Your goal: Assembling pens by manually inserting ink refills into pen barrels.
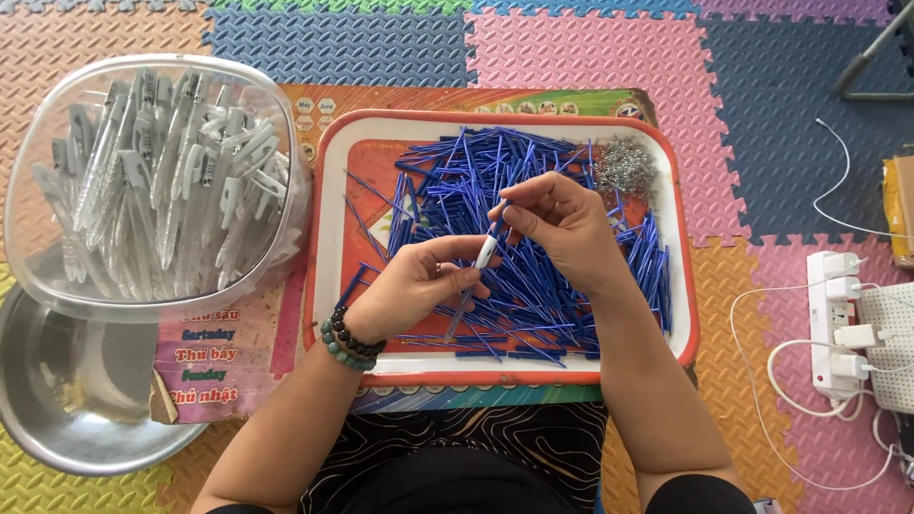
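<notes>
The left hand (414, 286) is curled nearly closed, thumb and fingers pinched round the lower part of a clear plastic pen barrel (484, 255) that slants up to the right above the tray. The right hand (562, 224) meets it from above, fingers bent and drawn together in a pinch on a blue refill (502, 211) at the barrel's upper end; whether the refill is already partly inside the barrel cannot be told. On the left wrist sit two beaded bracelets (350, 343), one dark and one green. Both hands hover over one white tray with an orange-red rim (328, 190), which carries a loose heap of blue refills (533, 286), far too many and too tangled to count, spread across its middle and right side. In the tray's far right corner lies one small pile of tiny metal springs (624, 169), also beyond counting. To the left of the tray, just beside it, stands one clear plastic tub (57, 276) packed with clear pens with white clips (171, 181), several dozen by the look of it, leaning at all angles. In front of the tub, partly under it, rests one steel bowl (67, 400). Everything sits on a floor of coloured foam puzzle mats (571, 57). Well off to the right lies one white power strip (833, 314) with four plugs in it, their white cables (838, 181) trailing over the mats.
</notes>
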